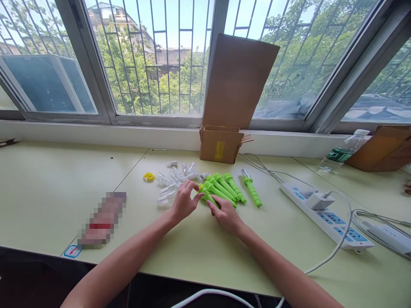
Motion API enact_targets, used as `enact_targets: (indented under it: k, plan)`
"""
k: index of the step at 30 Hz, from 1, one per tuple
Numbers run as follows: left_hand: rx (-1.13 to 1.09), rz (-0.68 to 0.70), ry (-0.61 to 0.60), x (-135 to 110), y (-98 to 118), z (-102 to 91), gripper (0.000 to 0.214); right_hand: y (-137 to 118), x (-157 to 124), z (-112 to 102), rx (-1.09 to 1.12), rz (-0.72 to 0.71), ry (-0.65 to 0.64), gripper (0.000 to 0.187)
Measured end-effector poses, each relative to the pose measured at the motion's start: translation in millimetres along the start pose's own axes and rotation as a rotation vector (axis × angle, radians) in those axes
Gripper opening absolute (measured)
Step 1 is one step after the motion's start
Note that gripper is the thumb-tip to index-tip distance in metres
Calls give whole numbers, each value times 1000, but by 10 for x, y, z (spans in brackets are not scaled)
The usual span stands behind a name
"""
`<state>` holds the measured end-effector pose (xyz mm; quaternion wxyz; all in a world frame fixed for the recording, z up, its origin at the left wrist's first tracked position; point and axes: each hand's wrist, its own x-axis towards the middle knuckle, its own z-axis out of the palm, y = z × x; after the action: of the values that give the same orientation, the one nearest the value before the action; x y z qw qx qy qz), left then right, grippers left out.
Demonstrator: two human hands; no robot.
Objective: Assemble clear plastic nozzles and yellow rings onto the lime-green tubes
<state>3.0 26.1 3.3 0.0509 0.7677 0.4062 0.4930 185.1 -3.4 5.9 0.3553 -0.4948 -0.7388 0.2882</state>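
My right hand (226, 216) grips a bright green plastic tube (209, 199) by its lower part. At the tube's upper end, my left hand (186, 199) pinches, thumb and forefinger around a bit of yellow there, probably a ring. Just right of my hands lie several more green tubes (221, 187) with ridged tops, side by side. Set apart from them is one green tube with a clear top (252, 188). Behind my left hand several clear plastic caps (167, 189) and small white pieces are heaped. Yellow rings (149, 176) lie to their left.
A cardboard box (221, 145) with its flap raised stands against the window sill. To the right lie a white power strip (324, 216) with cables, a water bottle (343, 152) and another cardboard box (382, 149). A blurred-out object (102, 220) lies at left.
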Motion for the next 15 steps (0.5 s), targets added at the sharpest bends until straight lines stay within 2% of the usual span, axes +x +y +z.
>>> enact_targets:
  k: [8,15]
  plan:
    - [21,2,-6,2,9,-6,16,-16,3,4,-38,33,-38,31]
    - [29,2,-23,10,10,-8,15,-41,11,7,115,72,-23,32]
